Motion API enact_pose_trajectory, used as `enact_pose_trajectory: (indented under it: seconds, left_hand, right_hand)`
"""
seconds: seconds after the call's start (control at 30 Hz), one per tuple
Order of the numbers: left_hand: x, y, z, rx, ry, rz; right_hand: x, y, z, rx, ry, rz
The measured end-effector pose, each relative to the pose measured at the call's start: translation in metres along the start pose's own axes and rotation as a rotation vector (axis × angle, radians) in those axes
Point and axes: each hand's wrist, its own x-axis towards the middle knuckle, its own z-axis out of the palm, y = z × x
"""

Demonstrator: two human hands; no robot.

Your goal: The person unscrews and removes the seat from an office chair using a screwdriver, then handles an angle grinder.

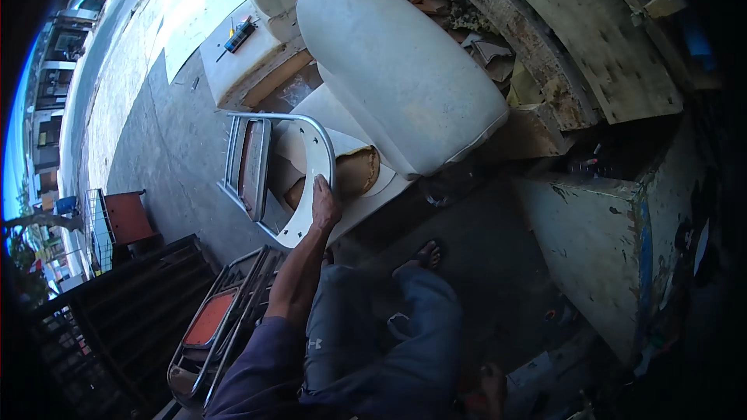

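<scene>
My left hand [324, 202] grips the curved rim of a metal-tube chair frame [333, 157], with its fingers lying along the edge. The frame has a pale curved panel [317, 154] with small dark marks on it, and it leans on a white padded seat [354, 140]. Through the frame shows a torn patch [359, 171] with brownish material. My right hand [492, 383] is low at the lower edge, in deep shadow; its fingers are too dark to read. Near it lies a pale flat piece [529, 369].
A large white cushion [397, 70] stands just beyond the frame. A drill-like tool [239, 35] rests on a white padded block [233, 54]. Folded chairs with a red panel [210, 317] stand at left. A worn pale wooden cabinet [583, 233] blocks the right side.
</scene>
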Motion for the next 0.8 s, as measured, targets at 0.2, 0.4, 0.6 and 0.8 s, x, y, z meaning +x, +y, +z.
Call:
enact_pose_trajectory:
  seconds: [0.2, 0.4, 0.6, 0.8]
  left_hand:
    - [-0.039, 0.01, 0.075, -0.119, -0.234, -0.07]
    - [-0.036, -0.025, 0.112, 0.086, -0.018, 0.004]
    - [-0.065, -0.044, 0.122, -0.013, -0.367, 0.359]
    - [-0.087, -0.02, 0.169, 0.223, -0.858, 0.394]
  right_hand:
    - [0.01, -0.092, -0.071, 0.314, -0.16, 0.035]
    - [0.071, -0.068, -0.051, 0.213, -0.059, -0.187]
    - [0.292, 0.083, -0.025, -0.103, 0.091, -0.175]
    - [0.496, 0.302, -0.065, -0.435, 0.33, 0.344]
